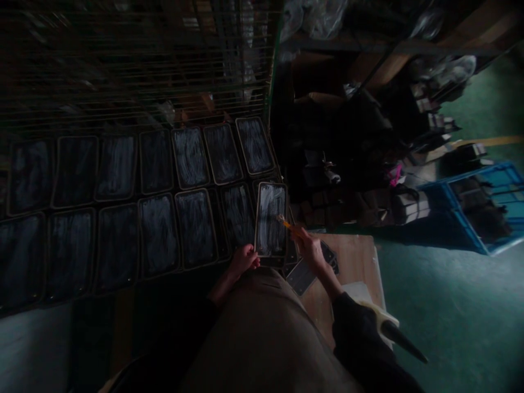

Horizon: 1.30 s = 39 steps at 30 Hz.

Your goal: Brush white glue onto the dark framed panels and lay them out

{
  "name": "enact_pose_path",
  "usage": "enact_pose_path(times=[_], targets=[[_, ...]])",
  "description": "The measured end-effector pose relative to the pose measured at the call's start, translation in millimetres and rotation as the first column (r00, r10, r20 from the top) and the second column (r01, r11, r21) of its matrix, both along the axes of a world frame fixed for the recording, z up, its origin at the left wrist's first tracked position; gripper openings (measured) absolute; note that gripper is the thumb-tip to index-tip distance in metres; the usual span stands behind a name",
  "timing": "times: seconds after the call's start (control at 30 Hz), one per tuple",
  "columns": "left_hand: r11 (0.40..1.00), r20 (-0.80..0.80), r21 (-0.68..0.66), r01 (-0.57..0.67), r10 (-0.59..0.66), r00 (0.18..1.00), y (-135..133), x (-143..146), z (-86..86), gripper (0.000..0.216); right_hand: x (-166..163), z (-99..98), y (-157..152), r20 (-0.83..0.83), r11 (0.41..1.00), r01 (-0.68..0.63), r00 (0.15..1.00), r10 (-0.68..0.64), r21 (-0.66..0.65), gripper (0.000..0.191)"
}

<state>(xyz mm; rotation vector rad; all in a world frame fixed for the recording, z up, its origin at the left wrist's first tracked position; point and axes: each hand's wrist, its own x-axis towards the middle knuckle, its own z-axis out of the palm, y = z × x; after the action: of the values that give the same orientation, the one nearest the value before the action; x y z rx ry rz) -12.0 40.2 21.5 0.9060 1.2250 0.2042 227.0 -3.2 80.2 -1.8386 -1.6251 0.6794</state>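
Note:
My right hand (pixel 309 248) grips the orange handle of a small brush (pixel 284 221). The pale tip of the brush is over the middle of a dark rectangular panel (pixel 271 204) with a light rim and whitish streaks down its face. At that panel's lower left corner, my left hand (pixel 244 258) pinches the edge with fingers closed. Similar panels, such as one streaked panel (pixel 196 226), lie in two rows to the left. Under my right forearm, a dark flat plate (pixel 303 275) rests on a wooden board.
The wooden board (pixel 358 256) stands to the right, with a pale container with a dark handle (pixel 388 322) by my right sleeve. A wire mesh rack (pixel 143 71) rises behind the panels. A blue crate (pixel 454 218) stands on the green floor (pixel 434 305), near stacked dark bundles (pixel 347 147).

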Motion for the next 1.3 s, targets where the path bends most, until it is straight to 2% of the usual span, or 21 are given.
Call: enact_pose_path(times=[0.1, 0.2, 0.27, 0.37, 0.43, 0.5, 0.6, 0.7, 0.77, 0.83, 0.93, 1.03, 1.17, 1.3], targets=[[0.996, 0.013, -0.073, -0.047, 0.048, 0.999, -1, 2, 4.1, 0.015, -7, 3.2, -27, 0.001, 0.991, -0.098, 0.995, 0.099, -0.090, 0.027], [0.988, 0.095, -0.142, -0.065, 0.079, 0.992, -1, 2, 8.3, 0.015, -11, 18.9, -58, -0.126, 0.978, -0.100, 0.989, 0.078, -0.181, 0.027], [0.981, 0.162, -0.184, -0.070, 0.101, 0.982, -1, 2, 12.9, 0.018, -7, 29.5, -68, -0.208, 0.982, -0.017, 0.978, -0.023, -0.190, 0.027], [0.967, 0.223, -0.221, -0.124, 0.174, 0.959, -1, 2, 22.8, 0.036, 4, 34.5, -63, -0.234, 0.975, 0.193, 0.948, -0.214, -0.107, 0.029], [0.956, 0.252, -0.231, -0.181, 0.239, 0.938, 0, 2, 30.7, 0.052, 12, 27.1, -54, -0.195, 0.960, 0.274, 0.940, -0.281, -0.062, 0.033], [0.956, 0.301, -0.209, -0.206, 0.264, 0.916, 2, 1, 39.5, 0.057, 15, 11.9, -48, -0.106, 0.954, 0.294, 0.948, -0.299, -0.066, 0.035], [0.977, 0.387, -0.083, -0.194, 0.211, 0.898, 7, -6, 53.1, 0.044, 12, -18.0, -47, 0.090, 0.945, 0.311, 0.949, -0.303, -0.102, 0.034], [0.974, 0.398, 0.068, -0.214, 0.170, 0.902, 13, -20, 60.8, 0.035, 3, -43.1, -53, 0.223, 0.942, 0.310, 0.935, -0.277, -0.127, 0.028], [0.961, 0.360, 0.126, -0.246, 0.186, 0.914, 15, -34, 57.2, 0.037, -1, -52.7, -57, 0.262, 0.943, 0.304, 0.929, -0.262, -0.136, 0.028], [0.944, 0.301, 0.139, -0.299, 0.247, 0.921, 13, -48, 44.7, 0.041, -3, -56.6, -59, 0.278, 0.940, 0.307, 0.925, -0.258, -0.148, 0.028], [0.901, 0.161, 0.091, -0.425, 0.408, 0.899, 7, -65, 16.4, 0.050, -2, -56.5, -58, 0.278, 0.944, 0.297, 0.928, -0.250, -0.142, 0.028], [0.844, 0.053, 0.015, -0.535, 0.534, 0.844, -1, -76, -5.4, 0.054, 0, -55.0, -56, 0.261, 0.961, 0.265, 0.936, -0.237, -0.077, 0.030], [0.815, 0.049, -0.033, -0.578, 0.579, 0.814, -7, -82, -9.5, 0.045, 5, -48.5, -54, 0.239, 0.967, 0.250, 0.938, -0.252, 0.040, 0.032], [0.811, -0.010, -0.017, -0.585, 0.585, 0.811, -10, -82, -5.3, 0.033, 12, -21.9, -50, 0.178, 0.975, 0.209, 0.959, -0.220, 0.075, 0.034]])
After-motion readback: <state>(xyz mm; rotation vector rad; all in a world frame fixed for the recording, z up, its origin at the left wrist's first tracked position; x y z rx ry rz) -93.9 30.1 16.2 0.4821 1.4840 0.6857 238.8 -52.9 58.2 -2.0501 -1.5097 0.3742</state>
